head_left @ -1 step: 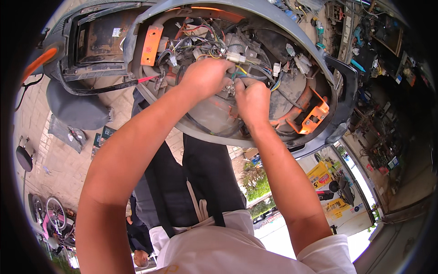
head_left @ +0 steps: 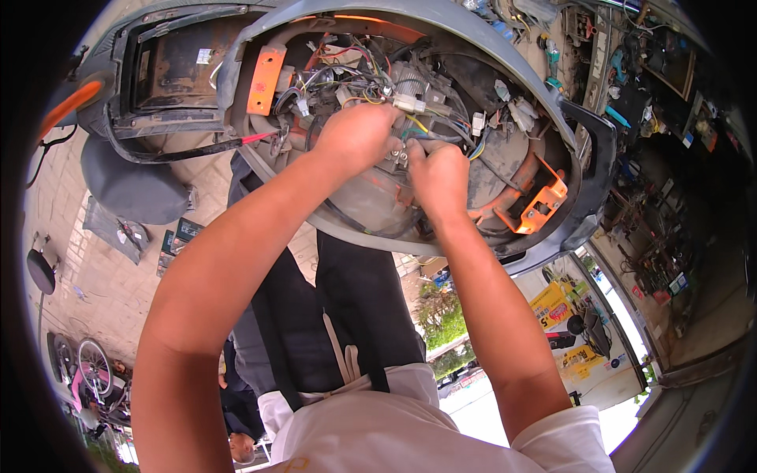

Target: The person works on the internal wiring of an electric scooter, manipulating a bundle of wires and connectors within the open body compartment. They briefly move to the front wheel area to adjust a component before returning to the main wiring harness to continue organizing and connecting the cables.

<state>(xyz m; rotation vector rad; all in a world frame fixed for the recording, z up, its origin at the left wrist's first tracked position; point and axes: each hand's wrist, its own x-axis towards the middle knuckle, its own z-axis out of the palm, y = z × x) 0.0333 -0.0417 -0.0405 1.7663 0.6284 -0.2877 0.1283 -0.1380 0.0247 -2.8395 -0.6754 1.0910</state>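
Both hands are inside the open, dusty body (head_left: 461, 24) of a scooter-like vehicle, among loose wiring. My left hand (head_left: 356, 138) is closed, its thumb and fingers pinched beside a small block with metal screws (head_left: 397, 158); what it grips is hidden. Facing it across a narrow gap, my right hand (head_left: 439, 177) pinches at the end of a thin green wire (head_left: 407, 132). Just above the fingertips sit a white plug connector (head_left: 408, 103) and a yellow wire (head_left: 418, 123). A tangle of coloured wires (head_left: 355, 59) lies beyond my left hand.
Orange brackets (head_left: 265, 79) (head_left: 542, 206) stand at the body's left and right. A black cable with a red end (head_left: 197, 151) crosses the left rim. A dark seat-like piece (head_left: 134, 185) lies on paving at left. Tools and parts (head_left: 552, 59) clutter the right; a person (head_left: 240, 414) is at lower left.
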